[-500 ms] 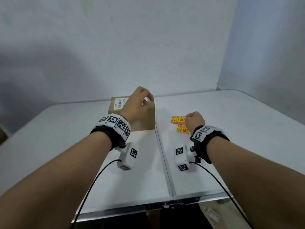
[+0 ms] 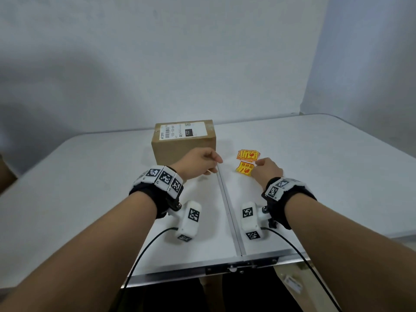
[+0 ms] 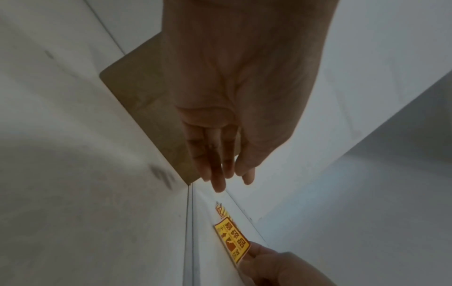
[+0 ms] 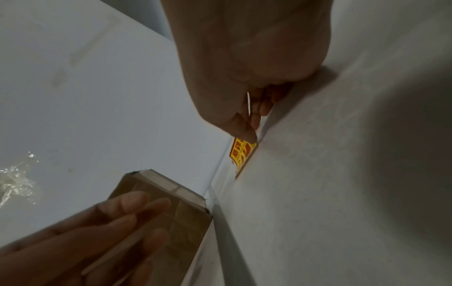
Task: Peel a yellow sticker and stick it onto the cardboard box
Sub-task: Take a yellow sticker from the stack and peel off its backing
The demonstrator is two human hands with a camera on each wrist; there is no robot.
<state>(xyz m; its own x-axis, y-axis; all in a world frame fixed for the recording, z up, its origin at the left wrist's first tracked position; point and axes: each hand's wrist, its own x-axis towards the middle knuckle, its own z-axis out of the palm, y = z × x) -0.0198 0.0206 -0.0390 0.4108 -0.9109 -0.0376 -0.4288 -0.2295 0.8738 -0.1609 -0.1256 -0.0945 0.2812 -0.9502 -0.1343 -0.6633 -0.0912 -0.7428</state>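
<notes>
A brown cardboard box (image 2: 183,145) with a white shipping label (image 2: 184,130) on top stands mid-table. My left hand (image 2: 216,164) hovers in front of its lower right corner, fingers (image 3: 217,174) straight and holding nothing. A single yellow sticker (image 2: 245,168) lies right of the table seam. My right hand (image 2: 256,164) pinches its near right corner between thumb and fingers (image 4: 247,131). The left wrist view shows the sticker (image 3: 232,239) flat on the table. A small fanned stack of yellow stickers (image 2: 248,154) lies just behind it.
A metal seam (image 2: 227,210) runs down the middle of the white folding table (image 2: 90,188), between my hands. A crumpled piece of clear plastic (image 4: 14,183) lies left of the box (image 4: 171,212). Walls close the table's back and right.
My left hand has come off the box top and dropped down to the right, toward the sticker. My right hand stays at the single sticker.
</notes>
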